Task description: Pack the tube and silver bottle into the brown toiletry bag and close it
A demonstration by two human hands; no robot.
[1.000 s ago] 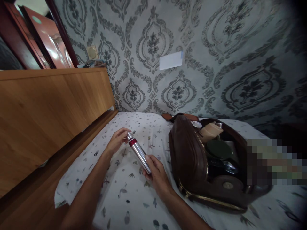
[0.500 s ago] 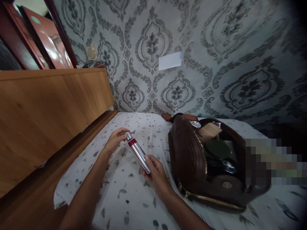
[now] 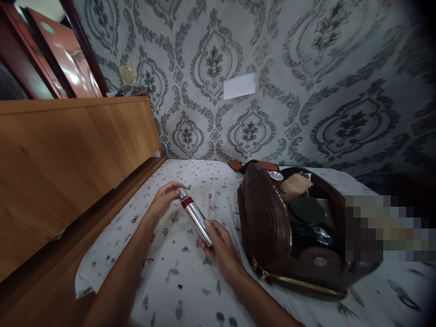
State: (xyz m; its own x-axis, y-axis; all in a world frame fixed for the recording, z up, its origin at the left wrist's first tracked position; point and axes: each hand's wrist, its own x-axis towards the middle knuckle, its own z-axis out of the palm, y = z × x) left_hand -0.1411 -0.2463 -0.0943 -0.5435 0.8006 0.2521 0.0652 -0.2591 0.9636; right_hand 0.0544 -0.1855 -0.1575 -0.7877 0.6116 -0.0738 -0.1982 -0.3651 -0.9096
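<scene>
A slim silver cylinder (image 3: pixel 196 219) with a dark red band slants above the patterned white sheet (image 3: pixel 177 290). My right hand (image 3: pixel 221 243) is closed around its lower end. At the upper end, the fingers of my left hand (image 3: pixel 165 200) pinch the silver cap. Whether the cap is seated or slightly raised is too small to tell. To the right lies an open dark brown leather bag (image 3: pixel 262 218) with a gold zipper. Inside the bag are a dark green round item (image 3: pixel 307 210), a beige item (image 3: pixel 295 185) and a small round silver-topped item (image 3: pixel 276 175).
A wooden panel (image 3: pixel 78 154) runs along the left of the bed. Patterned wallpaper covers the wall (image 3: pixel 211 118) behind, with a white paper (image 3: pixel 240 86) on it. A brown strap (image 3: pixel 265 165) lies behind the bag. A blurred patch covers the right side.
The view has shifted very slightly. Both hands keep nearly the same place on the silver cylinder.
</scene>
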